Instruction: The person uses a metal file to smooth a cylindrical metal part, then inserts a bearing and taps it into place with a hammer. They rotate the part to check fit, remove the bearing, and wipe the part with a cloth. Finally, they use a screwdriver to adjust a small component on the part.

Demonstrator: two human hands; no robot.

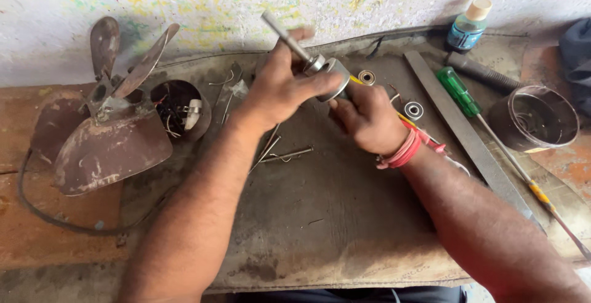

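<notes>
fan blades point(104, 124) left | file point(468, 133) right | bottle point(468, 26) behind file

Paint-speckled white wall point(184, 7) — worn brown workbench point(37, 229), grimy grey mat point(320, 217).

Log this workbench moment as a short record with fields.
setting: worn grey mat on a bench by a paint-flecked wall
left hand: grips a metal shaft with a round rotor, shaft tilted up and to the left
right hand: holds the rotor's lower end
left of hands: rusty fan blade, small round cup of parts
right of hands: two bearings, flat file, green-handled screwdriver, metal ring housing, small bottle
</notes>
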